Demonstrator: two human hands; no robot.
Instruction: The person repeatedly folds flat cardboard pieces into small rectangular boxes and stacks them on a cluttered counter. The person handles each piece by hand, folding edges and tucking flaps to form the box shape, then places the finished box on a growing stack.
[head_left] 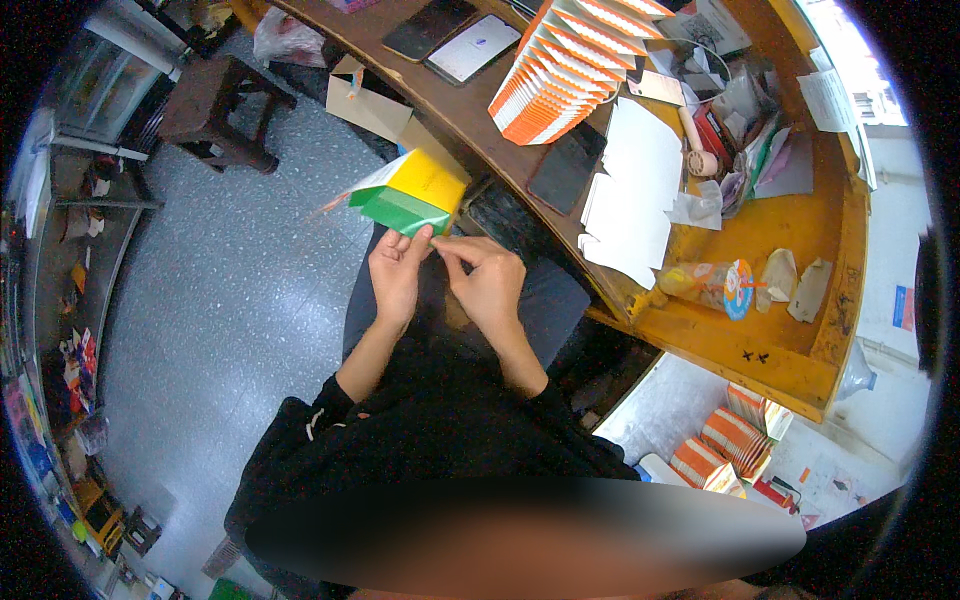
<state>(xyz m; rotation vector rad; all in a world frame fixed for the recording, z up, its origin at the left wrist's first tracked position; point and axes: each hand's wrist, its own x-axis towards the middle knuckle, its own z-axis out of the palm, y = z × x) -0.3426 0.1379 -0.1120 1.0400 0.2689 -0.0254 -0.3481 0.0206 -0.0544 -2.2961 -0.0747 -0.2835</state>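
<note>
A yellow-and-green folded paper carton (425, 178) is up in front of me, over my lap. My left hand (397, 275) grips its lower green edge, thumb on the near side and fingers curled beneath. Thin reddish strands stick out at the carton's left end, too blurred to name. Right beside the carton's near corner is my right hand (487, 280), closed in a pinch with the fingertips close to the left thumb. What lies between those fingertips is too small to make out.
On the brown desk (490, 130) to the right stand stacked orange-and-white folded papers (570, 70), with several phones and white sheets (630, 200) around them. A plastic cup (715, 285) lies in the desk's yellow corner. Beyond my lap are an open cardboard box (365, 105) and a brown stool (222, 110).
</note>
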